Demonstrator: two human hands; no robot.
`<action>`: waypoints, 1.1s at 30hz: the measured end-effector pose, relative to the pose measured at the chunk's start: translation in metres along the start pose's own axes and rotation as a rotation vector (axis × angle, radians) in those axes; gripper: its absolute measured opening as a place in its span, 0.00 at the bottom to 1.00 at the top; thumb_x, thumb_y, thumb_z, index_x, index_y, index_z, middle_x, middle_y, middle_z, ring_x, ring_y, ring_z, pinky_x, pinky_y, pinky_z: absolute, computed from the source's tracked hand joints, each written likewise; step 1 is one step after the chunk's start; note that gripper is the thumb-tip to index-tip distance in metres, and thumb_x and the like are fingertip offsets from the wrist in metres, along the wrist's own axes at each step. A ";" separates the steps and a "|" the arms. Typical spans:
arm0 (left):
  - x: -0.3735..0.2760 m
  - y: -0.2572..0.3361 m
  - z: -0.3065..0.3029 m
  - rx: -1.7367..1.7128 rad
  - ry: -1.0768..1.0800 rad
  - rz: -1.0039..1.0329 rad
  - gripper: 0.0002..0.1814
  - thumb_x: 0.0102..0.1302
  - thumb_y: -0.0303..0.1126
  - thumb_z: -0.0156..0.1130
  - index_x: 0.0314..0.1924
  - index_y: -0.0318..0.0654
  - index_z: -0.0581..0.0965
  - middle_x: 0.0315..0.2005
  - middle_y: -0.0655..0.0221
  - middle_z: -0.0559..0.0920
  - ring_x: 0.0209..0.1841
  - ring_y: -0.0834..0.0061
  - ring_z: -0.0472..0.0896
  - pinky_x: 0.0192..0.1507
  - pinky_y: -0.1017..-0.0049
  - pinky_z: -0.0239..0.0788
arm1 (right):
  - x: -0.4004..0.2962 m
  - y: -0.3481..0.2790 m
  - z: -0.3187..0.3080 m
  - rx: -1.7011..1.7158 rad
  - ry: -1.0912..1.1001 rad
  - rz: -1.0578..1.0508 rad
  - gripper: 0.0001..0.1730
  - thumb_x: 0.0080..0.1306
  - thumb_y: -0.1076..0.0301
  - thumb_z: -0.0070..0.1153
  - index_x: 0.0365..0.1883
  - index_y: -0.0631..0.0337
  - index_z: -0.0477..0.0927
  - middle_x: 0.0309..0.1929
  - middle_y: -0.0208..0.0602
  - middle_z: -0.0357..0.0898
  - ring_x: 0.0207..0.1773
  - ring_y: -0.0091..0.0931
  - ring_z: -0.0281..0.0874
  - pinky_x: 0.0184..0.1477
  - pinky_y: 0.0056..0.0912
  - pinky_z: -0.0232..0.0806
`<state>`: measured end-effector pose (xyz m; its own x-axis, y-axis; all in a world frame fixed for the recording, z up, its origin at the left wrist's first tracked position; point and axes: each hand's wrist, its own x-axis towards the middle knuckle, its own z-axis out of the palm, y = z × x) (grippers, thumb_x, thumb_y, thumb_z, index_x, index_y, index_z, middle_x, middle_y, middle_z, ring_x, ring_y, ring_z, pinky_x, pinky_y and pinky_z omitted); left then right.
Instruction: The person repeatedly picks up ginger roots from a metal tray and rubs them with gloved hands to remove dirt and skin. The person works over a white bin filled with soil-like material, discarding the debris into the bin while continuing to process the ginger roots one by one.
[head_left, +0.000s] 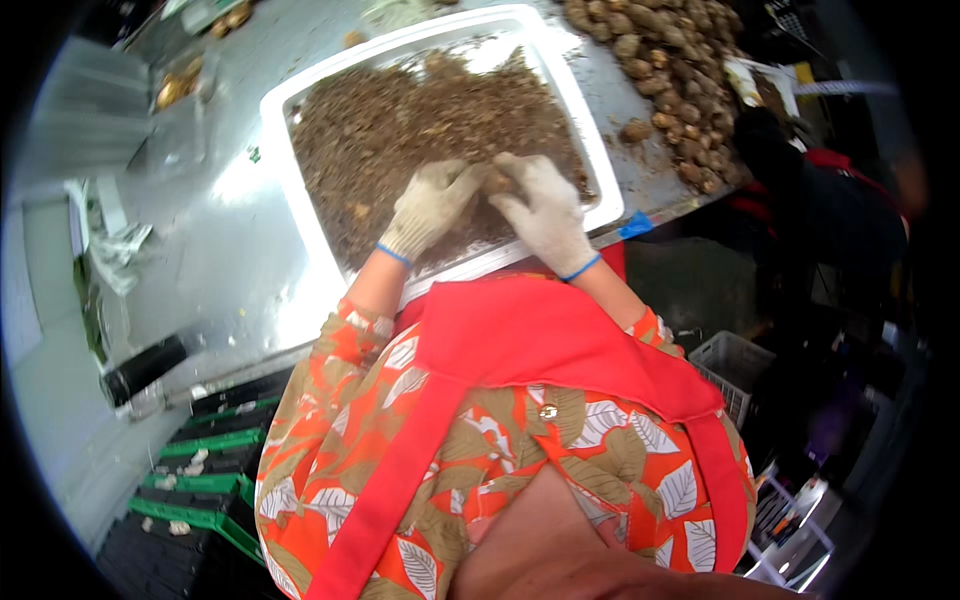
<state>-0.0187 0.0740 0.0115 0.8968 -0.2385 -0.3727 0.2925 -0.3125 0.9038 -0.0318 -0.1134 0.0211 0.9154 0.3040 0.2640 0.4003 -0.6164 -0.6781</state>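
Observation:
Both my hands wear off-white knit gloves with blue cuffs and meet over the near part of a white plastic tray (298, 199). A thick layer of brown, fibrous peelings (420, 112) covers most of the tray's bottom. Between the gloves is a small brown tuber (496, 182), partly hidden by fingers. My right hand (546, 214) grips it between thumb and bent fingers. My left hand (433, 204) reaches it from the other side, thumb tip close to it; the curled fingers underneath are hidden, so its hold is unclear.
Right of the tray lies a large heap of brown tubers (675, 75), with a single tuber (636, 131) beside it. Another person (817, 202) works at the right. A clear container (178, 86) stands far left. Blue tape (636, 225) marks the metal table's edge. Black crates (191, 480) sit lower left.

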 end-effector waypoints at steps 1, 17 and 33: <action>-0.003 0.003 0.003 -0.033 -0.042 -0.022 0.22 0.76 0.46 0.56 0.31 0.34 0.79 0.17 0.71 0.77 0.19 0.81 0.77 0.24 0.76 0.68 | 0.002 0.001 0.002 -0.061 -0.048 0.058 0.22 0.60 0.68 0.63 0.55 0.56 0.80 0.43 0.46 0.79 0.47 0.43 0.81 0.48 0.43 0.74; 0.010 -0.025 0.006 -0.397 0.088 -0.041 0.12 0.77 0.33 0.52 0.50 0.33 0.78 0.31 0.67 0.81 0.31 0.77 0.81 0.34 0.76 0.77 | 0.117 0.037 -0.038 0.517 0.122 0.307 0.21 0.72 0.62 0.58 0.55 0.69 0.81 0.52 0.53 0.83 0.49 0.34 0.86 0.51 0.34 0.82; -0.001 -0.005 0.009 -0.421 0.016 -0.062 0.16 0.78 0.41 0.55 0.48 0.32 0.78 0.34 0.68 0.81 0.33 0.78 0.81 0.37 0.76 0.78 | 0.019 0.186 -0.094 -0.005 0.245 0.545 0.29 0.64 0.62 0.64 0.62 0.64 0.77 0.57 0.47 0.82 0.58 0.40 0.80 0.61 0.40 0.70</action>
<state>-0.0237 0.0677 0.0053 0.8773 -0.2160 -0.4285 0.4529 0.0777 0.8881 0.0638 -0.2906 -0.0353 0.9720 -0.2333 0.0293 -0.1308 -0.6400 -0.7572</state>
